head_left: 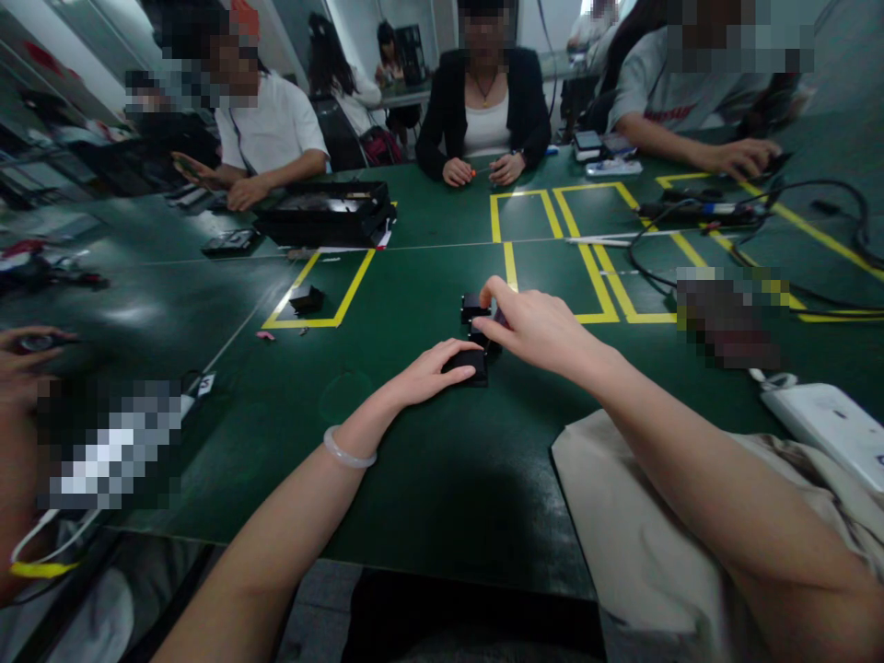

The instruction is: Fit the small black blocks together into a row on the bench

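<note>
Small black blocks stand close together on the green table in front of me. My left hand [442,368], with a pale bangle at the wrist, grips the nearest black block [475,370], fingers over its top and thumb along its near side. Bent above the row is my right hand [529,318], index finger and thumb curled inward. A dark object partly shows beneath its fingers; its kind cannot be made out. Just left of the right fingertips sits the far black block [472,304].
Another black block [306,299] lies inside a yellow tape outline at left. A black tray [324,214] is beyond it. Beige cloth [614,516] and a white power bank [829,428] lie at right, near cables. Co-workers sit around the table; one person's hand [31,354] is at far left.
</note>
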The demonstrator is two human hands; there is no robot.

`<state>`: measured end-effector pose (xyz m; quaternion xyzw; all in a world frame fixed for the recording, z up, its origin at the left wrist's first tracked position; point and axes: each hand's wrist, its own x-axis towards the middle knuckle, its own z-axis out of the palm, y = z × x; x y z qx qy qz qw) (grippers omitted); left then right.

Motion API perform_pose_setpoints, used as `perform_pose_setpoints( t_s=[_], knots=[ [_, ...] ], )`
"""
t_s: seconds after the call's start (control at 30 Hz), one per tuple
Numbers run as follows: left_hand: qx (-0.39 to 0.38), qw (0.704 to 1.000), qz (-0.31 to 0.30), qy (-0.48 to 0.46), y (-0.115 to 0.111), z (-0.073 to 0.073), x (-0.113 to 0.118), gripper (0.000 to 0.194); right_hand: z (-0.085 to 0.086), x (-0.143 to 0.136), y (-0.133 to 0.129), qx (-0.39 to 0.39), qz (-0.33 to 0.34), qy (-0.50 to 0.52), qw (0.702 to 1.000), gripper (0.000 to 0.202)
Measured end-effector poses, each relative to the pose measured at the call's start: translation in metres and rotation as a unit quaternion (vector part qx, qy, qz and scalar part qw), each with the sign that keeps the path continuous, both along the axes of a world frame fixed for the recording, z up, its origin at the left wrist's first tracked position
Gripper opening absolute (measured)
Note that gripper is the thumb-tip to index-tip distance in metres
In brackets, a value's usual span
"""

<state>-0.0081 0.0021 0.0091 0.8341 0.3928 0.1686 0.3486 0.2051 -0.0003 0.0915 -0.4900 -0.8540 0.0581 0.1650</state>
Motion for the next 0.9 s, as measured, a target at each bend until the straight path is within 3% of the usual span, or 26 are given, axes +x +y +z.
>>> perform_pose_setpoints(
  t_s=[0.9],
  knots=[
    [-0.015, 1.0, 0.01, 0.001, -0.0013, 0.0021, -0.0006, 0.046, 0.0012, 0.0002, 0.0005, -0.011, 0.001, -0.01, 1.0, 0.025]
  ],
)
